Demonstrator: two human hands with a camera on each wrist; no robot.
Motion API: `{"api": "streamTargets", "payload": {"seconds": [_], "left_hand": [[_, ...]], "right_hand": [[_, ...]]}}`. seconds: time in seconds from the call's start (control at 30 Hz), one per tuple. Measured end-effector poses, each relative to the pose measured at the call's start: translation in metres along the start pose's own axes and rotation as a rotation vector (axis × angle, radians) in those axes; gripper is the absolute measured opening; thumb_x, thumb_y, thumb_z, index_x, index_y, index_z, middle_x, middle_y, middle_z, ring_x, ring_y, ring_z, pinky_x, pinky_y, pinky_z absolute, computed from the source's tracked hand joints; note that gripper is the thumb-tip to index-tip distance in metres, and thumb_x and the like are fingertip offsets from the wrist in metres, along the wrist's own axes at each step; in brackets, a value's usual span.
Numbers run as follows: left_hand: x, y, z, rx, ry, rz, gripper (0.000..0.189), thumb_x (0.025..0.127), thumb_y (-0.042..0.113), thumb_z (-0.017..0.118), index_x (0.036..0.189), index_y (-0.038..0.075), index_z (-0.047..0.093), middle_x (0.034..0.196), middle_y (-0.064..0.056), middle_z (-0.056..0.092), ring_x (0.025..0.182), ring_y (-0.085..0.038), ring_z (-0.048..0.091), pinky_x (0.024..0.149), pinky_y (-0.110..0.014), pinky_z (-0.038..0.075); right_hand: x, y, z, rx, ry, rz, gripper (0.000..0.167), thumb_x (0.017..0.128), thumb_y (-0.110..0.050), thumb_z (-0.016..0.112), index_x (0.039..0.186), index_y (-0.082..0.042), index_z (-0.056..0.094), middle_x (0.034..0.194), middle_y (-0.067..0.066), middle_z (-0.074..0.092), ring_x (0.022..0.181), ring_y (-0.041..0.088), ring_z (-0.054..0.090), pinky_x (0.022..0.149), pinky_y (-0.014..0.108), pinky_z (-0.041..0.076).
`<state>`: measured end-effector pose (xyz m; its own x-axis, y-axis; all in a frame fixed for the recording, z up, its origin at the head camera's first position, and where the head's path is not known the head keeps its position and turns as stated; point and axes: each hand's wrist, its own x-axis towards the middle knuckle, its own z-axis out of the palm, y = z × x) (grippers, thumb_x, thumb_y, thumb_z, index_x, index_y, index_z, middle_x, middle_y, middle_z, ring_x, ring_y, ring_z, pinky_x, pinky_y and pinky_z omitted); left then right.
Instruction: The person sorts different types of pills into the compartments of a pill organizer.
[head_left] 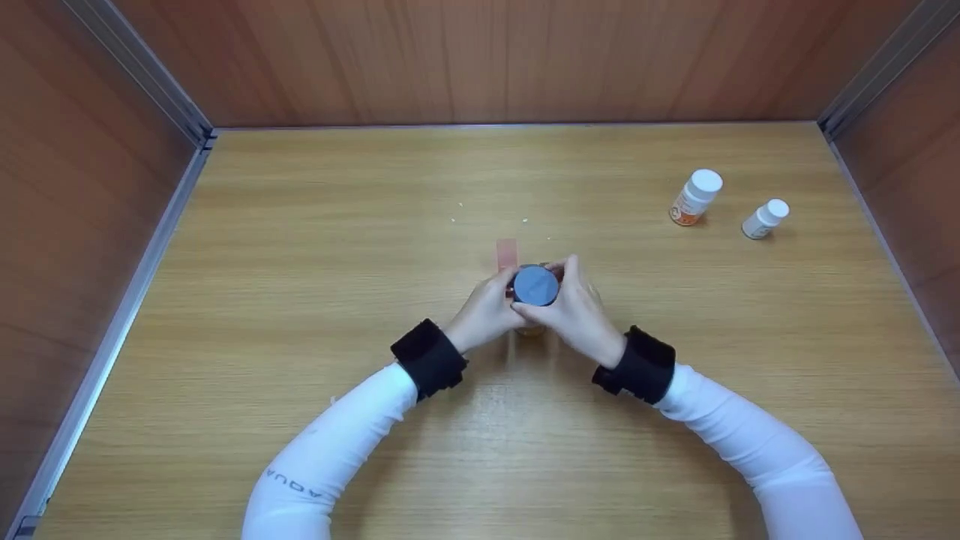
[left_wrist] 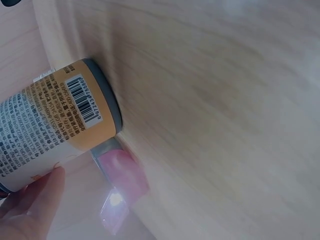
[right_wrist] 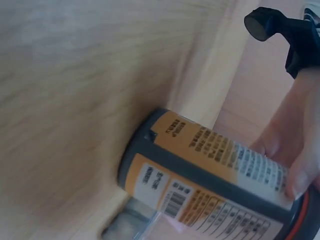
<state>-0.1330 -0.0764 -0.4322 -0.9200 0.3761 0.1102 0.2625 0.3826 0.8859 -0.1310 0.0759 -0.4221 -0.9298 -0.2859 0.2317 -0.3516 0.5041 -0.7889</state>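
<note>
A dark bottle with an orange-and-white printed label stands upright in front of me, its round blue-grey lid facing up. My left hand grips the upper body of the bottle; its fingers lie against the label in the left wrist view. My right hand holds the lid, thumb at the near side and fingers round the far side. In the right wrist view a red band circles the bottle below the lid. The bottle's base is close against the table. Just behind it lies a pink translucent plastic piece.
At the back right stand a white bottle with an orange label and a smaller white bottle. A few white specks dot the wooden table. Wood-grain walls close off the back and both sides.
</note>
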Motion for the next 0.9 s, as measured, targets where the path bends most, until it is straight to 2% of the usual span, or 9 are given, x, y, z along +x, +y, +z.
{"api": "streamTargets", "payload": {"seconds": [0.07,0.17,0.27,0.4,0.53,0.63,0.8,0.9], "left_hand": [[0.000,0.000,0.000,-0.004,-0.007,-0.006,0.057,0.071,0.003,0.070,0.120,-0.006,0.043,0.116,-0.019,0.053,0.108,-0.026,0.051,0.088,-0.025,0.043],[0.000,0.001,0.000,0.003,-0.025,-0.019,0.059,0.072,0.006,0.071,0.122,-0.005,0.042,0.119,-0.018,0.051,0.110,-0.025,0.050,0.090,-0.025,0.042],[0.000,0.002,-0.001,0.025,-0.036,-0.042,0.061,0.073,0.011,0.071,0.124,-0.003,0.041,0.121,-0.017,0.050,0.111,-0.023,0.048,0.092,-0.025,0.040],[0.000,0.003,-0.002,0.031,-0.036,-0.058,0.062,0.072,0.011,0.071,0.124,-0.002,0.040,0.122,-0.015,0.050,0.111,-0.022,0.048,0.093,-0.024,0.040],[0.001,0.003,-0.001,0.011,-0.044,-0.049,0.064,0.072,0.007,0.071,0.126,-0.003,0.039,0.123,-0.015,0.049,0.112,-0.021,0.048,0.093,-0.023,0.039],[0.001,0.003,-0.001,0.008,-0.041,-0.046,0.065,0.071,0.007,0.071,0.126,-0.003,0.039,0.123,-0.015,0.049,0.112,-0.021,0.048,0.093,-0.022,0.039],[0.000,0.003,-0.001,0.018,-0.020,-0.023,0.061,0.070,0.008,0.072,0.122,-0.004,0.042,0.118,-0.017,0.052,0.107,-0.023,0.052,0.089,-0.022,0.042],[0.000,0.001,-0.001,0.016,-0.011,0.009,0.060,0.070,0.007,0.072,0.120,-0.006,0.043,0.115,-0.018,0.054,0.105,-0.024,0.053,0.087,-0.021,0.043]], "right_hand": [[0.001,-0.002,-0.001,0.018,-0.044,0.039,0.070,0.068,-0.029,0.075,0.112,0.006,0.034,0.109,0.019,0.045,0.099,0.028,0.044,0.087,0.036,0.038],[0.003,-0.004,-0.008,0.084,-0.163,0.066,0.084,0.072,-0.028,0.072,0.128,0.007,0.021,0.125,0.026,0.035,0.114,0.033,0.038,0.096,0.040,0.034],[0.006,-0.004,-0.022,0.177,-0.298,0.012,0.088,0.075,-0.017,0.069,0.137,0.005,0.010,0.138,0.028,0.022,0.123,0.037,0.030,0.101,0.045,0.028],[0.013,0.001,-0.037,0.240,-0.454,-0.086,0.073,0.078,-0.003,0.063,0.136,0.006,0.020,0.140,0.024,0.023,0.125,0.035,0.028,0.104,0.045,0.022],[0.017,0.008,-0.043,0.274,-0.518,-0.109,0.061,0.079,0.000,0.061,0.132,0.006,0.031,0.137,0.020,0.033,0.126,0.028,0.032,0.104,0.037,0.023],[0.016,0.009,-0.040,0.261,-0.453,-0.105,0.059,0.077,-0.003,0.065,0.128,0.007,0.038,0.131,0.019,0.041,0.121,0.028,0.039,0.102,0.037,0.028],[0.008,0.005,-0.027,0.128,-0.223,-0.111,0.061,0.068,-0.010,0.074,0.121,0.007,0.048,0.112,0.018,0.055,0.102,0.029,0.053,0.089,0.039,0.042],[0.004,0.002,-0.020,0.032,-0.109,-0.134,0.060,0.065,-0.015,0.077,0.116,0.007,0.053,0.098,0.013,0.054,0.091,0.025,0.052,0.080,0.036,0.045]]}}
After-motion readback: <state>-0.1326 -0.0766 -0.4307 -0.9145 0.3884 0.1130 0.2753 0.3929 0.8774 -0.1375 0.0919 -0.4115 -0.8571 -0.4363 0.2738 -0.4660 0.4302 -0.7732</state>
